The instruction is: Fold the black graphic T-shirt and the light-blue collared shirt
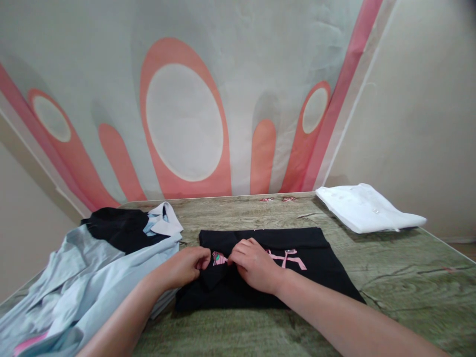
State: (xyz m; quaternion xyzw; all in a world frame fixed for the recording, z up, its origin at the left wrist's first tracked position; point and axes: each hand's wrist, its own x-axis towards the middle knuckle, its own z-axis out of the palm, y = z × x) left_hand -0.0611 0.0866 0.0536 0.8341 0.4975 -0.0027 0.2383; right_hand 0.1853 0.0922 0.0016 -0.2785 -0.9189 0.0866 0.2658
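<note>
Wood-grain tabletop [412, 277], folded black garment [310, 280], coral-patterned backdrop [208, 104], beige wall [420, 114]

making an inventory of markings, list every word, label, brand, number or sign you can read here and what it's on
No text can be read.
Black garment: a pink print, partly covered by the right hand; no readable letters.
White garment: a small mark, too small to read.
Wall backdrop: shapes only, no lettering visible.
</note>
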